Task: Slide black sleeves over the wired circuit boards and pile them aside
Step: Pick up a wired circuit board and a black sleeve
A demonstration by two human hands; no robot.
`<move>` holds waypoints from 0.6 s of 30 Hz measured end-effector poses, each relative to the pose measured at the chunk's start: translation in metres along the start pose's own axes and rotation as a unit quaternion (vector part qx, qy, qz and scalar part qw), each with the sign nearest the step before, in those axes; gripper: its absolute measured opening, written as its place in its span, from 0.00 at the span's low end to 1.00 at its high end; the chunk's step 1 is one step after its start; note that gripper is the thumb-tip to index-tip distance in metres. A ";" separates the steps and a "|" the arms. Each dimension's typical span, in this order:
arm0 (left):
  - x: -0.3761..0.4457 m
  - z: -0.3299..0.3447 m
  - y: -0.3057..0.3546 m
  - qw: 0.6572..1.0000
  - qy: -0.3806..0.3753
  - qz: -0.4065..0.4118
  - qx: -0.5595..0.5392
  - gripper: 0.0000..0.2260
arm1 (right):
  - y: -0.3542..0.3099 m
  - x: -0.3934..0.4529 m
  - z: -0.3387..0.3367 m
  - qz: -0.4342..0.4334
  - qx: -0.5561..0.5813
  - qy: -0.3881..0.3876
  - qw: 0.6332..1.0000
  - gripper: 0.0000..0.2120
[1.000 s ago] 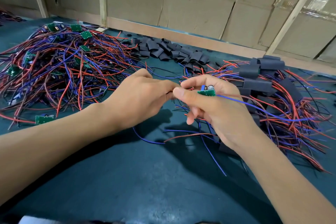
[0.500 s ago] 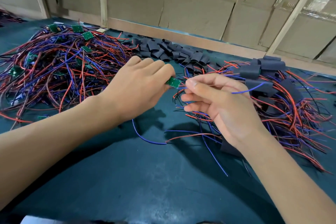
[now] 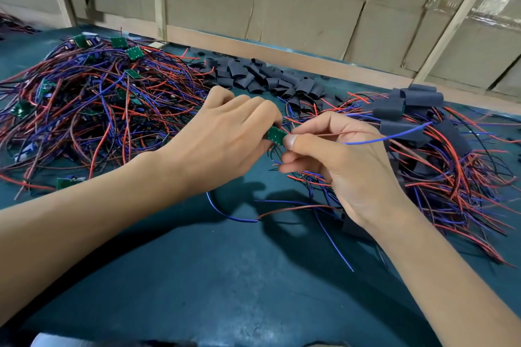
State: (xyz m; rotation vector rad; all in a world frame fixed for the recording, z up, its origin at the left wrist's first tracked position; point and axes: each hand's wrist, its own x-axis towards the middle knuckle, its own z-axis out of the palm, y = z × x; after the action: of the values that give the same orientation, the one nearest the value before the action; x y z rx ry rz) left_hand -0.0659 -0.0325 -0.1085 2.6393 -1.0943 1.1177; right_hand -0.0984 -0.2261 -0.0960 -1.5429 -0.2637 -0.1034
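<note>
step: I judge sleeving about to begin | left hand grips bare green circuit board above mat, fingers curled | right hand pinches its red and blue wires beside board | next: needs a black sleeve from loose pile; finished pile lies right

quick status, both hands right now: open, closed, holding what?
Left hand: closed, gripping the small green circuit board by its left end.
Right hand: closed, pinching the board's right end, with its thin red and blue wires trailing across the hand.
</note>
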 end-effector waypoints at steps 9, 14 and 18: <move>0.001 0.003 0.005 0.998 0.002 0.057 0.024 0.09 | -0.004 -0.001 0.001 0.065 0.070 -0.019 0.995 0.06; 0.001 -0.002 0.006 0.998 -0.004 0.066 -0.017 0.11 | -0.003 -0.003 0.003 0.013 0.025 -0.022 0.999 0.07; -0.001 -0.005 0.008 0.993 -0.026 0.046 -0.106 0.12 | -0.003 -0.004 0.004 0.004 0.035 -0.030 0.999 0.07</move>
State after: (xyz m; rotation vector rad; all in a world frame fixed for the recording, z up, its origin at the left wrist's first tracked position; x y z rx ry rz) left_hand -0.0747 -0.0366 -0.1067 2.4881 -1.2780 0.8950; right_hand -0.1036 -0.2227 -0.0939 -1.4793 -0.3065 -0.0419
